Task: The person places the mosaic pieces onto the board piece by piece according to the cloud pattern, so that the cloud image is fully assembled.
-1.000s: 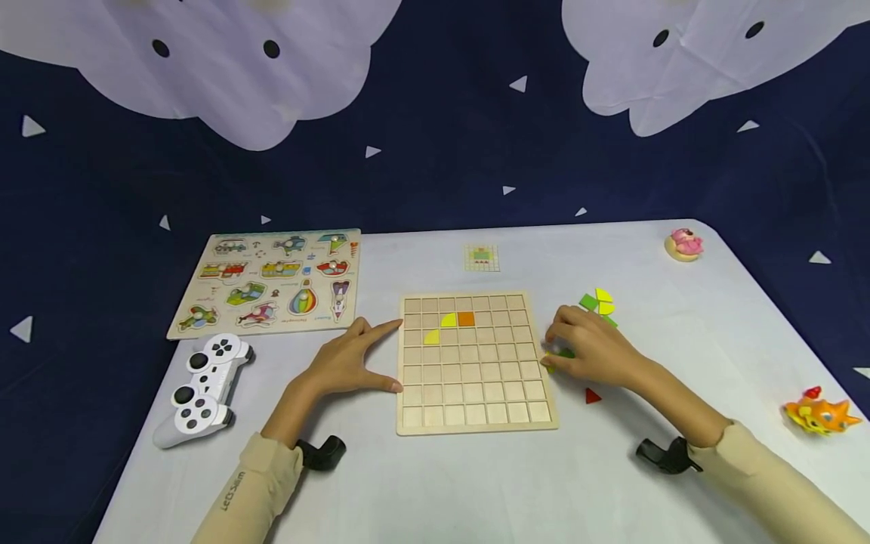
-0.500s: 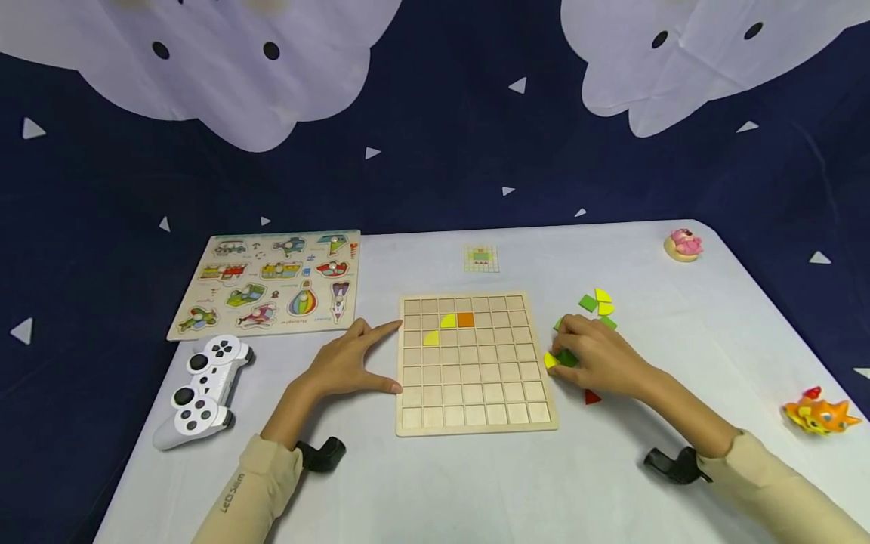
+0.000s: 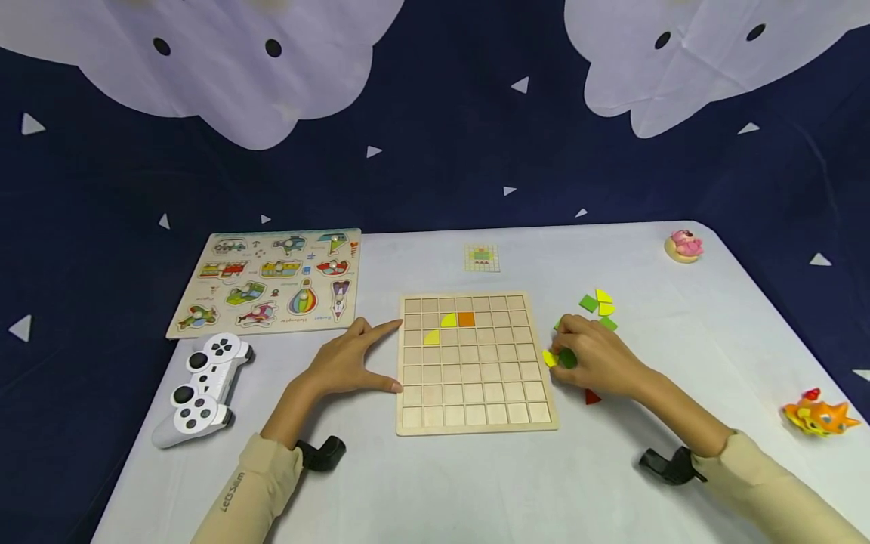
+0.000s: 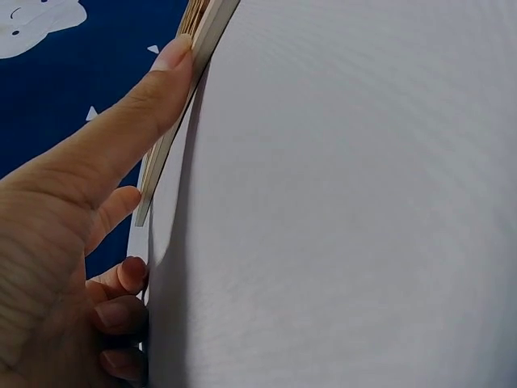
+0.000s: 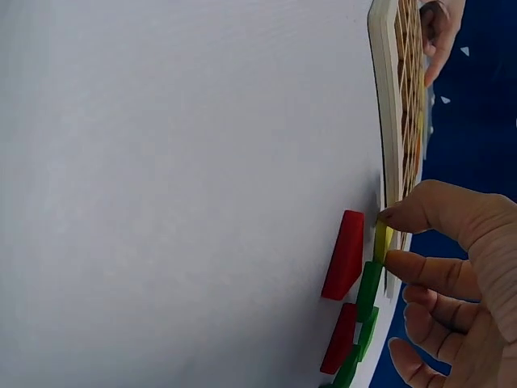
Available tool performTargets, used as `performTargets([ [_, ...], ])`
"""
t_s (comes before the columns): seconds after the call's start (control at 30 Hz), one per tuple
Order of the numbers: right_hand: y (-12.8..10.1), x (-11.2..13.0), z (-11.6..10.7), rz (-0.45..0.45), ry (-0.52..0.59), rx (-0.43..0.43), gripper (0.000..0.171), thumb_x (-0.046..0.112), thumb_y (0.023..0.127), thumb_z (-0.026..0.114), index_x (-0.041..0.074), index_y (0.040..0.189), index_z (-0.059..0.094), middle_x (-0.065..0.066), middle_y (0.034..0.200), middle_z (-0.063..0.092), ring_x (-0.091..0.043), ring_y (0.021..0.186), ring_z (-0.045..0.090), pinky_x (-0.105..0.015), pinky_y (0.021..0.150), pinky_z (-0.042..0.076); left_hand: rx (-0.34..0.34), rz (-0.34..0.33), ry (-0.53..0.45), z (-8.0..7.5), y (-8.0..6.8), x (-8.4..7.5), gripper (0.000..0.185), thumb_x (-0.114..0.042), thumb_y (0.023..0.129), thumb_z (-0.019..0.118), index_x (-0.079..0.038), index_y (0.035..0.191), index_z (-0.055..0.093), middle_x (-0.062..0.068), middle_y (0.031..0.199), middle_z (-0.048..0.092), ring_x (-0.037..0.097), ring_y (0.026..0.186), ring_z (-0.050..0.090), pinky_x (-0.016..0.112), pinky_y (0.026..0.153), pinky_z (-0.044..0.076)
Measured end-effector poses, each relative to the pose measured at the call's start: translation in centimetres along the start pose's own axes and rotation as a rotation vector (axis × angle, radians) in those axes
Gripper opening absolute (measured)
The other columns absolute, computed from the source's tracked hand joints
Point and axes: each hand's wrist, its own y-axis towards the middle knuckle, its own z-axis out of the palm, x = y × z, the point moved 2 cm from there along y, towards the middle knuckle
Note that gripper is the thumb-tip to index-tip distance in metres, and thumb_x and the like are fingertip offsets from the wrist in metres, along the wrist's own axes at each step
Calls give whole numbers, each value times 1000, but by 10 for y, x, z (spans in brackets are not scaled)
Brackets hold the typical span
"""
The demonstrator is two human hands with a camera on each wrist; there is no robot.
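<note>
The wooden grid board holds two yellow quarter-circles and an orange square toward its 12 o'clock edge. At its 3 o'clock edge, the right hand pinches a yellow piece between thumb and forefinger. At 9 o'clock, the left hand rests with straight fingers against the board.

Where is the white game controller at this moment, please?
In the head view the white game controller lies near the table's left edge, just in front of the vehicle peg puzzle and to the left of the left hand.
</note>
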Motion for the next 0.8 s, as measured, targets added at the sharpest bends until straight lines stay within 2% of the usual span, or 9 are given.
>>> performTargets([
  [0.27,-1,-2,0,51,14,18,21,20,70,87,10,83,74,2,90,54,-12,81,48,-35,72,41,-2,2,-7,0,0,1,110,-66,58,86,-32,152,40,2,95,40,16,69,40,30,61,34],
  [0.8,-7,-7,0,28,17,-32,22,19,66,88,9,82,74,5,89,54,-10,79,48,-32,71,41,-3,7,-9,1,0,1,109,-66,59,85,-32,152,41,2,95,40,16,69,39,30,61,34],
])
